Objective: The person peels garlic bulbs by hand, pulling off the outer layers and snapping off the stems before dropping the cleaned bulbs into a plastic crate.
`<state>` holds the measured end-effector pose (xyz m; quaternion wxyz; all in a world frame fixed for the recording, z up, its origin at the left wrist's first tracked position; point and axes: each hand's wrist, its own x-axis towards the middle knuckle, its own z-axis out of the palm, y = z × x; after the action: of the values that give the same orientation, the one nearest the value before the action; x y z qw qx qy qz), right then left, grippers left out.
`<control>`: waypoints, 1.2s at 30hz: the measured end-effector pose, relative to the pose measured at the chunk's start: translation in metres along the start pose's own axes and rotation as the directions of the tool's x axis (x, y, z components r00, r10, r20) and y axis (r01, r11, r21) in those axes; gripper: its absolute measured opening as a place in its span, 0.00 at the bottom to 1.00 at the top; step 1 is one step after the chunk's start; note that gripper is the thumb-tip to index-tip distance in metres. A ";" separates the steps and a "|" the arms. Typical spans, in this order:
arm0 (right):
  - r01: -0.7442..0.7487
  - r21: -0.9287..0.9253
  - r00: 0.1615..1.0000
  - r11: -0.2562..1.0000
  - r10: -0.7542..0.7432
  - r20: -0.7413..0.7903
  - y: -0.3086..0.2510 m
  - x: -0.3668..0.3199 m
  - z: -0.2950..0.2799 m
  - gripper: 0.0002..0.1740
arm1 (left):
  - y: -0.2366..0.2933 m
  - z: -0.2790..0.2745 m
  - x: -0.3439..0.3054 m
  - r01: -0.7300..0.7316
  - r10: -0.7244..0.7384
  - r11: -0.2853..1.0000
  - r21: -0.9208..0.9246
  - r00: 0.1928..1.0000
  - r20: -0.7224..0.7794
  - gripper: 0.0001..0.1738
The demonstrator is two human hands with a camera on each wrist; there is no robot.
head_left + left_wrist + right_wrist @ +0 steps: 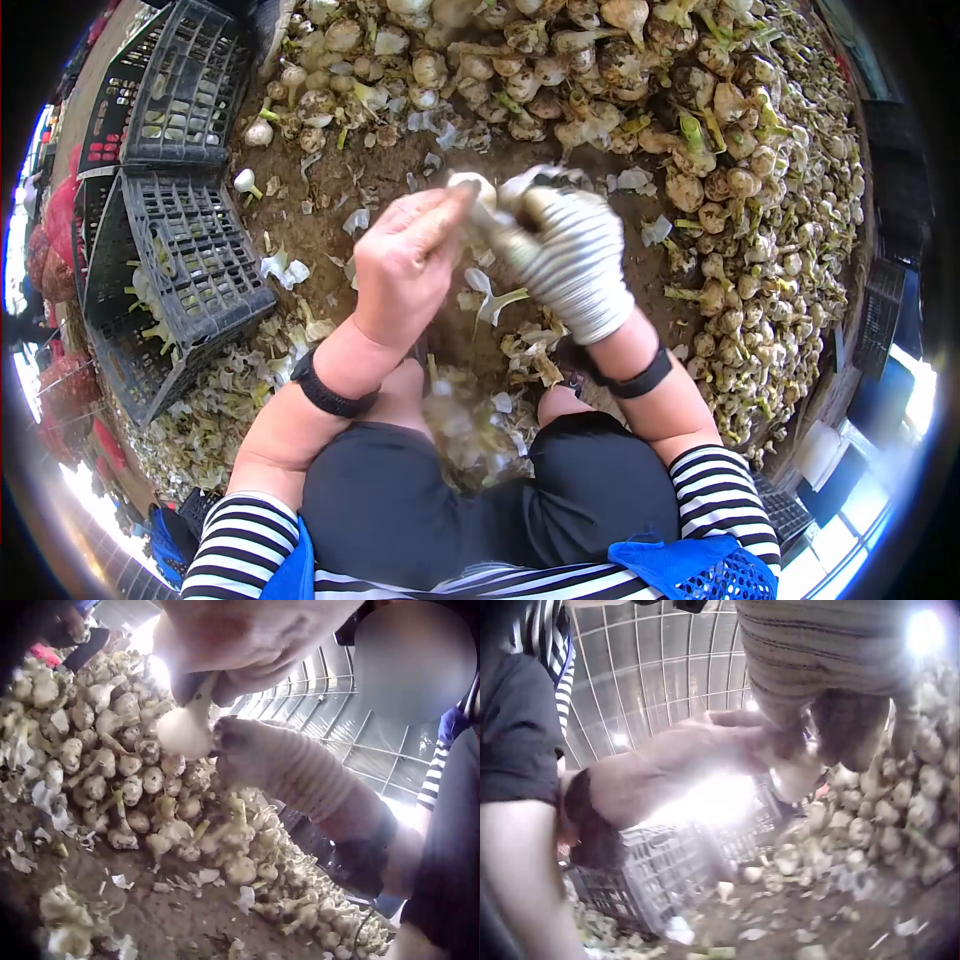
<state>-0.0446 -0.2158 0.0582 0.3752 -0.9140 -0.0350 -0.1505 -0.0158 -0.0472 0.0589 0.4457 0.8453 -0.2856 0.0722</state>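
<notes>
Bare and bent at the fingers, my left hand (405, 260) pinches a garlic bulb (184, 733) by its stem. The bulb is white and smooth, hanging below the fingers in the left wrist view. My right hand (575, 255), in a striped knitted glove, meets it from the other side, its curled fingers gripping at the bulb's edge. In the right wrist view the gloved fingers partly hide the bulb (795, 780). Both hands are held above the dirt floor, in front of my knees, and the glove's fingertips are blurred.
A large heap of unpeeled garlic (740, 185) curves around the front and right. Two black plastic crates (195, 245) stand at the left, the nearer one tilted. One loose white bulb (247, 182) lies beside them. Papery skins (487, 300) litter the floor between my feet.
</notes>
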 end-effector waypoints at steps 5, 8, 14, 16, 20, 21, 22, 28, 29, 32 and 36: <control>-0.454 0.287 0.887 0.844 0.458 0.057 0.030 0.002 0.018 0.07 | -0.002 0.002 -0.002 0.224 -0.212 0.935 -0.277 0.975 0.073 0.15; -0.648 0.136 0.757 0.749 0.653 0.009 0.057 0.009 0.008 0.15 | -0.008 0.000 0.001 0.447 -0.511 0.421 -0.789 0.836 0.201 0.15; -0.270 0.859 0.899 0.435 0.433 0.063 0.023 0.005 0.001 0.20 | -0.024 -0.005 0.005 0.414 -0.683 -0.247 -0.876 0.567 0.460 0.13; 0.025 0.414 0.994 0.910 0.020 -0.103 0.009 0.007 0.003 0.24 | -0.027 -0.001 0.001 0.421 -0.672 -0.329 -0.846 0.525 0.522 0.13; 0.205 0.462 0.974 0.863 -0.135 -0.180 -0.007 0.002 0.015 0.17 | -0.024 -0.006 -0.003 0.490 -0.511 -0.319 -0.811 0.632 0.583 0.13; 0.049 0.487 0.997 0.872 -0.015 -0.074 -0.009 0.002 0.010 0.07 | -0.028 -0.013 -0.004 0.593 -0.531 -0.270 -0.758 0.565 0.631 0.13; -0.171 0.672 0.984 0.720 0.161 0.078 -0.008 -0.001 0.008 0.04 | -0.029 -0.018 -0.004 0.687 -0.554 -0.220 -0.692 0.496 0.669 0.13; -0.342 0.473 0.938 0.812 0.329 0.113 0.058 -0.014 0.054 0.07 | -0.063 -0.118 0.005 0.176 -0.562 -0.139 -0.974 0.796 0.225 0.13; -0.399 0.307 0.917 0.864 0.367 0.158 0.066 -0.005 0.045 0.10 | -0.067 -0.124 0.004 0.202 -0.566 0.007 -0.979 0.809 0.162 0.13; -0.453 -0.088 0.839 0.887 0.458 0.293 0.105 0.007 0.035 0.22 | -0.099 -0.100 -0.007 0.480 -0.761 0.451 -0.753 0.647 -0.043 0.20; -0.454 -0.414 0.840 0.789 0.534 0.098 0.138 0.020 0.027 0.24 | -0.151 -0.026 -0.013 0.746 -0.749 0.646 -0.161 0.660 0.052 0.35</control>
<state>0.0050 -0.2968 -0.0468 0.2142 -0.9556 0.1966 0.0467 0.0592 0.0450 -0.0379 0.5080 0.8463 0.0874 -0.1343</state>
